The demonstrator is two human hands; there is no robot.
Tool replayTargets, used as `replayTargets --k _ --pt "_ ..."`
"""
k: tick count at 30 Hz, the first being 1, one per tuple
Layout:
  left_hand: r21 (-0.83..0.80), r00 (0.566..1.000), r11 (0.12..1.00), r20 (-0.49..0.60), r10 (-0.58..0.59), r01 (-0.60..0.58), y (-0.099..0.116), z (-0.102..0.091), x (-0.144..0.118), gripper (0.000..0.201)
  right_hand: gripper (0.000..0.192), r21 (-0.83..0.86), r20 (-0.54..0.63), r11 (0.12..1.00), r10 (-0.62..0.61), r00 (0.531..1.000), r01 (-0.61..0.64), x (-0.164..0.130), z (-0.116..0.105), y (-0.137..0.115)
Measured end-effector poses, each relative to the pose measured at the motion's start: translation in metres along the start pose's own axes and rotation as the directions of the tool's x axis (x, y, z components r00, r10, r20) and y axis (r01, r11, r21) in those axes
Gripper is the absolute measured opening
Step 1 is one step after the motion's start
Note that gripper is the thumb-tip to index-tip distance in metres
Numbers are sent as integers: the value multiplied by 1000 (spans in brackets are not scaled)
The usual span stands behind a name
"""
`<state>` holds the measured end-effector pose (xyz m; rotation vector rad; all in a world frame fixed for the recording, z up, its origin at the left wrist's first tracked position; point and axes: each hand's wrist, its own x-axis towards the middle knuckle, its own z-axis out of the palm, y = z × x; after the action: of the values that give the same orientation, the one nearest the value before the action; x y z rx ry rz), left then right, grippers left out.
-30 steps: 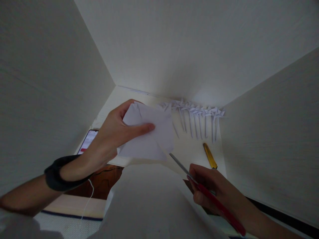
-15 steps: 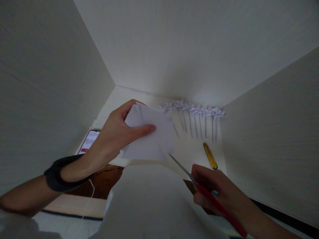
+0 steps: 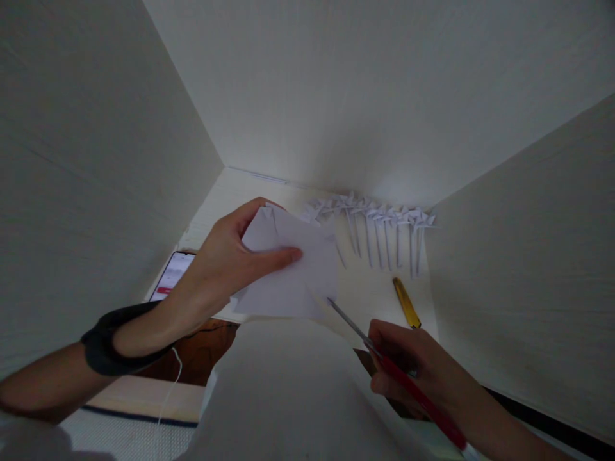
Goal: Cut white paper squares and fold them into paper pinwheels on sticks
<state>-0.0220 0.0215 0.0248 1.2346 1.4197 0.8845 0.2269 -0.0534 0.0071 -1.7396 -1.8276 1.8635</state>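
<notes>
Paper (image 3: 293,275) – white, creased | left fingers (image 3: 281,257) pinch it | right hand (image 3: 413,365) grips red-handled scissors (image 3: 384,358)

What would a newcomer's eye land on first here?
Probably the white sheet of paper held up at centre in the left hand, with red-handled scissors in the right hand cutting into its lower right edge. Behind, a row of small paper pinwheels lies along the back of the desk, with a yellow utility knife below it.
</notes>
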Motion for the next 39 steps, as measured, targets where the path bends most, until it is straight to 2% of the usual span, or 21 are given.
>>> replayTargets --k 7,13,17,20,22,24,25,28,31,35,39 --pt "-127 994 989 -77 71 -81 -5 4 -1 22 33 -76 -31 997 10 999 -13 2 1 3" --pt "-190 999 981 -30 43 -48 -9 4 0 21 46 -115 -58 993 -5 998 -2 3 0 1" --pt "-243 1000 970 -7 16 -17 -14 3 4 25 45 -103 -85 995 7 996 -16 2 1 9" --pt "-248 995 966 -83 52 -71 -16 1 7 26 36 -67 -137 998 -13 991 4 -1 2 22" --pt "-233 980 964 -175 90 -130 -17 1 9 28 30 -23 -159 999 -41 986 38 -3 6 32" --pt "-204 943 958 -306 132 -200 -19 6 11 30 27 30 -171 997 -67 983 73 -5 12 39" --pt "-189 911 953 -383 152 -238 -19 9 12 31 28 56 -190 994 -82 978 95 -6 17 40" --pt "-164 792 928 -583 182 -334 -21 26 18 35 37 105 -264 979 -143 954 176 -6 30 33" --pt "-132 681 901 -702 209 -413 -21 45 22 37 36 126 -220 978 -139 965 169 5 41 14" --pt "-99 646 891 -724 241 -443 -20 61 25 37 23 93 -197 993 -56 979 76 26 47 -11" --pt "-51 594 882 -758 271 -468 -22 63 27 39 14 139 -252 983 -79 965 116 34 50 -24"
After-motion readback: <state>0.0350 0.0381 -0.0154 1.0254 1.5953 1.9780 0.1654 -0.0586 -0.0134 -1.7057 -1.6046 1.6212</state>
